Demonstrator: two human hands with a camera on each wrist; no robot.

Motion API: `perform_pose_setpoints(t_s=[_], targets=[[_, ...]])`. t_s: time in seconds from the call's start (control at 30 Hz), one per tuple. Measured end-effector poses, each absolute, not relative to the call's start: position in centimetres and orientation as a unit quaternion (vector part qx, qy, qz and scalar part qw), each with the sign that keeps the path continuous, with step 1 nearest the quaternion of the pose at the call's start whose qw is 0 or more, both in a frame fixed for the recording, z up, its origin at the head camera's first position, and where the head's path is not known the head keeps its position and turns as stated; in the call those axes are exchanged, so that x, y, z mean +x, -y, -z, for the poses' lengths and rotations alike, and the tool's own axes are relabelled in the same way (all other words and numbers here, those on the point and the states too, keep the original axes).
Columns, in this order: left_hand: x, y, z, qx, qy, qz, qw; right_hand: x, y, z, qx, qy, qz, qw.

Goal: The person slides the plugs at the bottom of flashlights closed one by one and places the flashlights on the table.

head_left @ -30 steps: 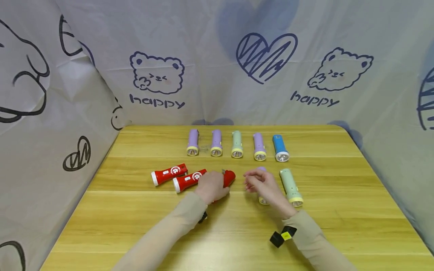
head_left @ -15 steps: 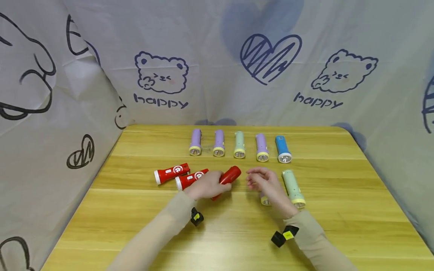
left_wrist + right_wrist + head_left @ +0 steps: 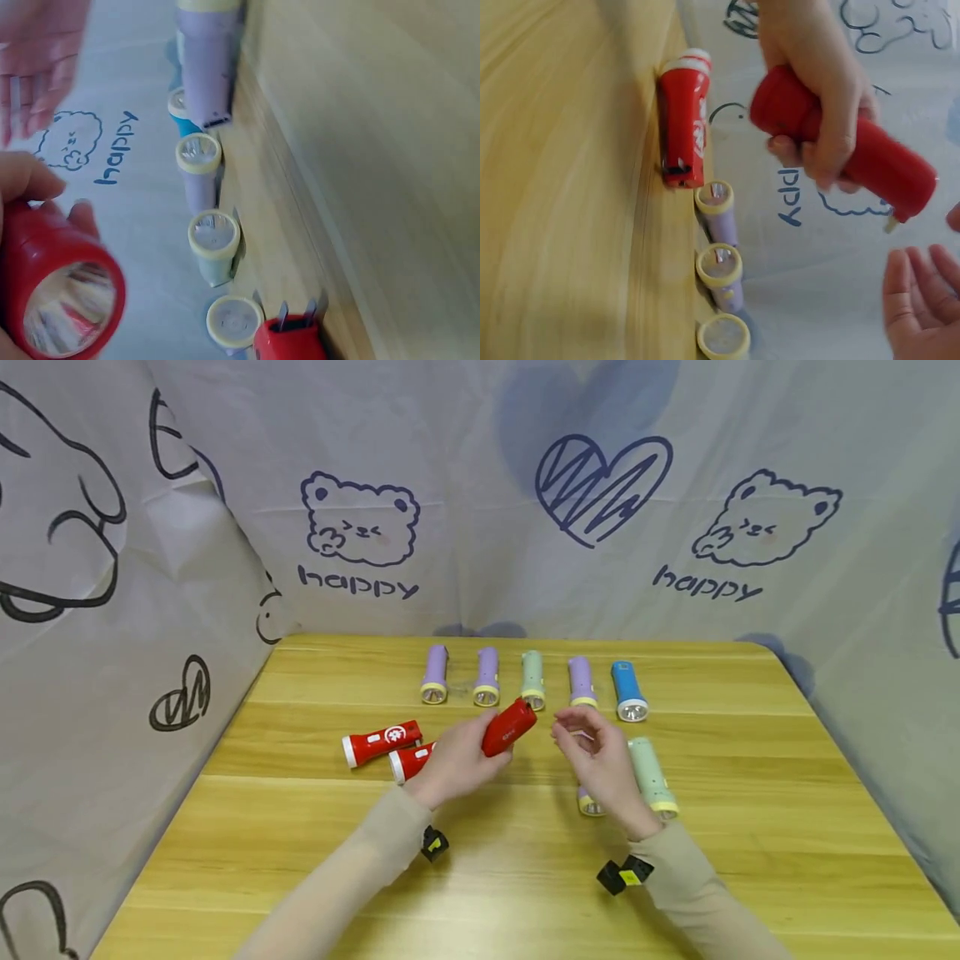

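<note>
My left hand (image 3: 453, 764) grips a plain red flashlight (image 3: 512, 727) around its body, raised over the middle of the table. In the left wrist view the lens of that red flashlight (image 3: 71, 311) faces the camera. Small metal prongs (image 3: 891, 223) stick out at its tail in the right wrist view. Just right of the tail is my right hand (image 3: 606, 768), holding nothing, its fingers loosely bent. Under that hand lies a purple flashlight (image 3: 591, 802), mostly hidden, with a green flashlight (image 3: 651, 777) beside it.
Two red flashlights with white rims, one farther left (image 3: 381, 743) and one partly behind my left hand (image 3: 408, 763), lie on the table (image 3: 525, 885). Along the back stand in a row purple (image 3: 435, 672), green (image 3: 532, 675) and blue (image 3: 626, 687) flashlights. Printed cloth hangs behind.
My left hand has lifted the red flashlight off the table and tilted its tail up toward the right hand. The right hand has risen slightly and stays empty.
</note>
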State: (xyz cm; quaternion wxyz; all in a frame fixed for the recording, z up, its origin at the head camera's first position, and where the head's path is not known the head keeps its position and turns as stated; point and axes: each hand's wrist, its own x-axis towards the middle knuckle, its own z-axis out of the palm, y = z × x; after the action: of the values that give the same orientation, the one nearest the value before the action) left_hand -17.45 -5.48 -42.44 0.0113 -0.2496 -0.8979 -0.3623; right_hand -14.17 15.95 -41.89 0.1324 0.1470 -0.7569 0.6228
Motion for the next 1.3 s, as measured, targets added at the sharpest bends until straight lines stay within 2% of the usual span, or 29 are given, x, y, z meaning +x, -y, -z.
perform_pose_setpoints(t_s=[0.2,0.4,0.53,0.77,1.03,1.3], targets=[[-17.5,5.3,43.0,-0.279,0.900,0.300,0.150,-13.9,-15.3,42.0,0.247,0.771,-0.540,0.231],[-17.4,5.1,43.7,-0.293,0.890,0.274,0.216,-13.7,-14.6,42.3,0.265,0.794,-0.467,0.287],[-17.5,4.9,43.9,-0.293,0.886,0.266,0.240,-13.8,-14.2,42.5,0.265,0.793,-0.448,0.316],[-17.6,4.5,44.2,-0.297,0.881,0.243,0.278,-13.9,-13.7,42.6,0.266,0.788,-0.446,0.332],[-17.5,4.1,44.4,-0.292,0.886,0.229,0.278,-13.8,-13.6,42.6,0.241,0.807,-0.431,0.323],[-17.5,3.9,44.2,-0.297,0.888,0.215,0.277,-14.2,-13.5,42.5,0.245,0.787,-0.454,0.339]])
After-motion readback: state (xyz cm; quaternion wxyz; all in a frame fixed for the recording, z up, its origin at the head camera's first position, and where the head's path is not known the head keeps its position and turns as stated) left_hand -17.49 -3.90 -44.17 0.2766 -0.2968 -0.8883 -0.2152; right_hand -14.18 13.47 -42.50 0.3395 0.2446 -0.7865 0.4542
